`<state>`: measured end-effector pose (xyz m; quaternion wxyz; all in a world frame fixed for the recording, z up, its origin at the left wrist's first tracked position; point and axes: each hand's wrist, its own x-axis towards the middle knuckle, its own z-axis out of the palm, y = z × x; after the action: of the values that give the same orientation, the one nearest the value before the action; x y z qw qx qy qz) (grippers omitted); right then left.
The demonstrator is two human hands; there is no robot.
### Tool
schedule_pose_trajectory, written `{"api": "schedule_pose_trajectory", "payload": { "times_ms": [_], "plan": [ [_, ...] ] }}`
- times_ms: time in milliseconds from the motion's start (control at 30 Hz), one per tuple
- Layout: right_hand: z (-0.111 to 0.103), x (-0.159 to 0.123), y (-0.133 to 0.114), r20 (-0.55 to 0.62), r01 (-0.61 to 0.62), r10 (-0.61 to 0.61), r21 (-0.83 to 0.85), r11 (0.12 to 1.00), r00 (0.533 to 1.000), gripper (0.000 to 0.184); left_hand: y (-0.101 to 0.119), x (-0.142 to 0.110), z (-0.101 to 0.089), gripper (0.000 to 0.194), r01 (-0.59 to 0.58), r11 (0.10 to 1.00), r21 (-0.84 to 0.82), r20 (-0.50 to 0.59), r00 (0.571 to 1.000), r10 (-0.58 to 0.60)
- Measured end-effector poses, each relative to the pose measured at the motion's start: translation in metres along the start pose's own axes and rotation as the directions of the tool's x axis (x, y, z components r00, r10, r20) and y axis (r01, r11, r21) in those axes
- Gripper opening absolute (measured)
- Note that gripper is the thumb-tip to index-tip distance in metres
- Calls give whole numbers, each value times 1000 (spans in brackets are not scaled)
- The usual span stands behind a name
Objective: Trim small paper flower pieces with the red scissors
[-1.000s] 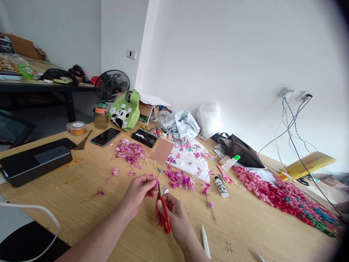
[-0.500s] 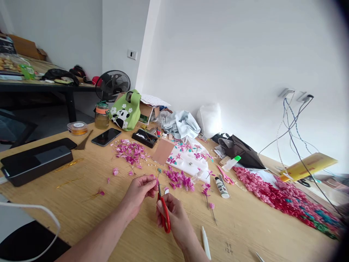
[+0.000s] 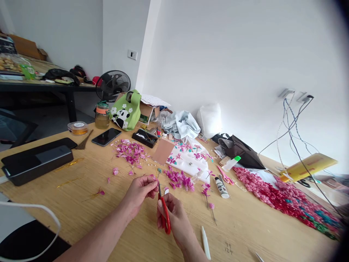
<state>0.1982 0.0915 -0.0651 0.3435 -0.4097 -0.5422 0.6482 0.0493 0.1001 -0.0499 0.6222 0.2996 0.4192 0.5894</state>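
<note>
My right hand [image 3: 174,217] grips red-handled scissors [image 3: 164,214], blades pointing up toward my left hand [image 3: 139,193]. That left hand pinches a small pink flower piece [image 3: 154,179] at its fingertips, just above the blade tips. Both hands hover over the wooden table [image 3: 81,203] near its front edge. Loose pink petals [image 3: 131,152] lie behind my left hand, and another pink pile [image 3: 180,179] sits just beyond the scissors. A white foam board [image 3: 188,156] with flowers stuck in it lies behind that pile.
A black flat case [image 3: 35,160], a phone [image 3: 106,137], a green panda bag [image 3: 125,111], a jar [image 3: 101,115] and a fan [image 3: 113,84] sit at left. Glue bottles [image 3: 221,186], pink scissors [image 3: 224,174], a red-pink flower mat [image 3: 283,198] and a white stick [image 3: 205,242] lie to the right.
</note>
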Motion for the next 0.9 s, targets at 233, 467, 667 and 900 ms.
{"api": "schedule_pose_trajectory", "payload": {
  "times_ms": [233,467,667,900],
  "plan": [
    [-1,0,0,-14,5,-5,-9,1000,1000,45,0,-1,0,21,1,1000,6,7,1000,-1],
    [-1,-1,3,-20,24,-25,-22,999,999,43,-2,1,-1,21,11,999,-33,25,1000,-10],
    [-2,1,5,-24,34,-35,-34,999,999,45,-2,2,-2,21,18,999,-49,31,999,-17],
    [-2,-1,3,-36,6,-7,-34,999,999,45,-1,1,0,21,-5,1000,0,24,1000,5]
  ]
}}
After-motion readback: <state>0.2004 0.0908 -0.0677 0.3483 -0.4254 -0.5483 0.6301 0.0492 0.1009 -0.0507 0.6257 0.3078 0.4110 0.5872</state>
